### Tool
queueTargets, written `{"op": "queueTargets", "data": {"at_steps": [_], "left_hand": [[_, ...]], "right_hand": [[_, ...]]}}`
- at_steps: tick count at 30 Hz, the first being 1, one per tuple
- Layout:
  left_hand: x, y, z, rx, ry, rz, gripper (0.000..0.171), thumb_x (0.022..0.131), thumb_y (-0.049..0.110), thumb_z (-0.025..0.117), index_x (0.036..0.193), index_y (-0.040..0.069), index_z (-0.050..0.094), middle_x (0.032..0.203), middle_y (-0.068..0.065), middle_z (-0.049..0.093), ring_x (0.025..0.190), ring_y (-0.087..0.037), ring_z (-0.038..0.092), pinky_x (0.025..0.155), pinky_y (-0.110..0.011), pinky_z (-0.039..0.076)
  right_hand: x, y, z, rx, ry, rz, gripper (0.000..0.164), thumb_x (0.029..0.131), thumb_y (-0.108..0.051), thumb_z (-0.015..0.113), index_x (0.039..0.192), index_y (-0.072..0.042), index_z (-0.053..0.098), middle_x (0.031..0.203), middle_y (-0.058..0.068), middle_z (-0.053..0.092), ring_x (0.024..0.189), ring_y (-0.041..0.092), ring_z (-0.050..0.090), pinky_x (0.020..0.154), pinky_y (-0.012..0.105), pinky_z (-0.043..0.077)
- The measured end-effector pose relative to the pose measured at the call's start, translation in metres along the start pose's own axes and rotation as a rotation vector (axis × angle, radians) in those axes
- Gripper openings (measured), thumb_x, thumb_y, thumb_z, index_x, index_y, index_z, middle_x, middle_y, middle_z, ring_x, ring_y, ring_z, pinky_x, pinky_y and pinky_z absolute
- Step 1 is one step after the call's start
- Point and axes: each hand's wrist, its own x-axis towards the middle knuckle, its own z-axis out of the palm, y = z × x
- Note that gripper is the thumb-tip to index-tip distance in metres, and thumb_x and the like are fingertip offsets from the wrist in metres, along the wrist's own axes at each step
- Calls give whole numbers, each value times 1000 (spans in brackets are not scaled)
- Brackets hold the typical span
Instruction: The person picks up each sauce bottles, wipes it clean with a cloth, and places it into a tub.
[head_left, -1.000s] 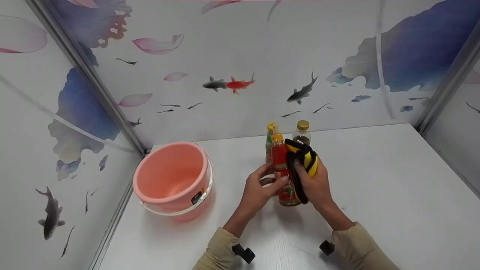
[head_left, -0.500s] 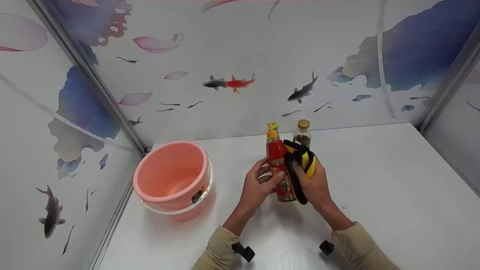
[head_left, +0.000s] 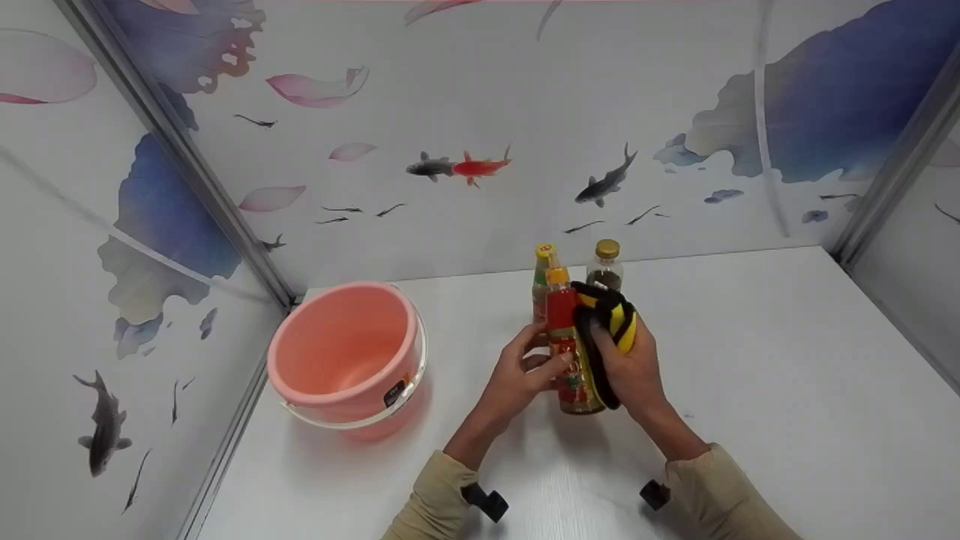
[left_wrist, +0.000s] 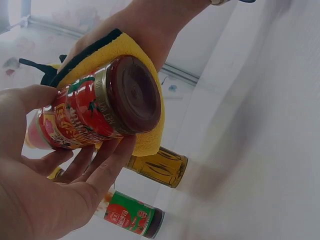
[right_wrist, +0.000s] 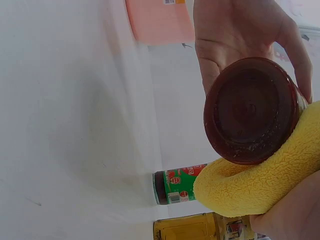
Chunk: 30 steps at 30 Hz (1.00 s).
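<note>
In the head view my left hand holds a red ketchup bottle with an orange cap, thumb on one side and fingers on the other. Both wrist views show the underside of the bottle, so it is off the table. My right hand grips a folded yellow cloth with dark edging. In the left wrist view the cloth wraps the far side of the bottle and touches it. The right hand's fingers are mostly hidden behind the cloth.
Behind the ketchup bottle stand a green-labelled bottle with a yellow cap and a clear bottle with a gold cap and amber contents. A pink bucket with a white handle is to the left on the white table. Printed walls enclose the table.
Half a second ago the ketchup bottle leaned left and sat slightly higher, covering most of the green-labelled bottle. It has since shifted down and right. Both hands keep their grip.
</note>
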Motion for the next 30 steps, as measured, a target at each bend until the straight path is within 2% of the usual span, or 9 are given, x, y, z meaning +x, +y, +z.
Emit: {"op": "queueTargets", "data": {"at_steps": [8,13,18,23,30], "left_hand": [[-1,2,-2,57,-114,-26,59,105,32,67,160,21,49,143,-10,60,122,-26,73,93,-43,66],[-2,2,0,102,-138,-48,60,103,37,72,159,29,50,145,-1,61,123,-19,71,98,-38,64],[-4,4,1,171,-111,-42,64,98,41,80,155,36,52,144,6,60,125,-16,66,102,-34,60],[-4,7,3,224,-30,-23,65,97,43,81,155,36,53,139,5,61,121,-17,66,98,-35,60],[-3,9,1,184,88,-2,66,95,42,83,154,32,56,140,5,64,120,-19,66,94,-39,62]], "right_hand": [[1,-2,-1,20,10,-19,36,109,-25,67,139,-8,58,116,6,68,100,24,70,88,27,62],[1,-1,-2,22,21,-38,34,108,-24,68,137,-9,60,115,6,68,99,25,70,87,28,63],[1,-1,-2,24,25,-50,33,108,-23,68,137,-8,61,115,7,69,98,25,70,85,28,63],[1,0,-1,24,15,-32,34,109,-25,67,138,-9,60,117,7,69,99,25,70,86,29,63],[-1,0,2,34,-2,-28,36,108,-27,69,139,-10,60,117,7,70,99,26,71,85,30,63]]}}
